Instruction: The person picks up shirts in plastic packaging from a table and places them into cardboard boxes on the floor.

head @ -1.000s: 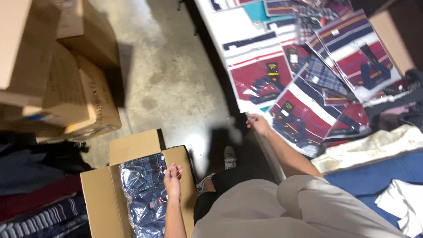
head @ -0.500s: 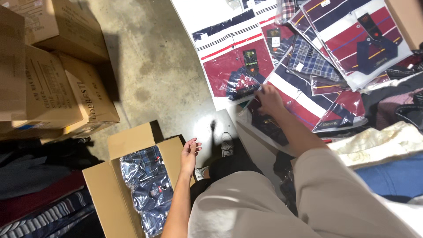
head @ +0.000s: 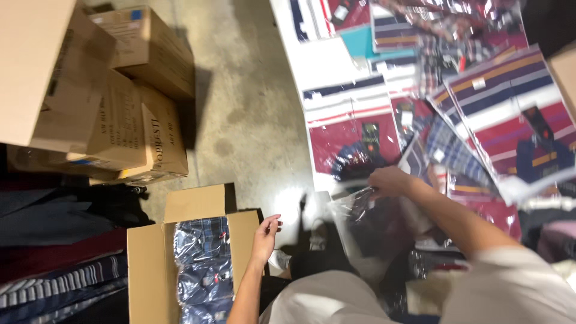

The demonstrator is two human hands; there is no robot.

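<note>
The person is standing over an open cardboard box (head: 198, 240) on the concrete floor (head: 252, 108), and the left hand (head: 265, 235) is resting at the box's right flap, fingers loosely curled and open, holding nothing. Inside the box a blue checked shirt in a clear bag (head: 204, 270) is lying flat.

The right hand (head: 390, 182) is reaching out to the bench (head: 324, 60), where its fingers are closing on the top edge of a clear plastic bag with a dark garment (head: 369, 231) inside; that bag is hanging down from the hand, blurred, in front of the bench edge, just right of the box.

On the bench more bagged shirts (head: 498, 114) are lying overlapped, mostly red, white and navy stripes, with a few checked ones among them. To the left of the box stacked cardboard cartons (head: 102, 114) are standing on the floor, and folded dark and striped clothes (head: 60, 264) are piled below them.
</note>
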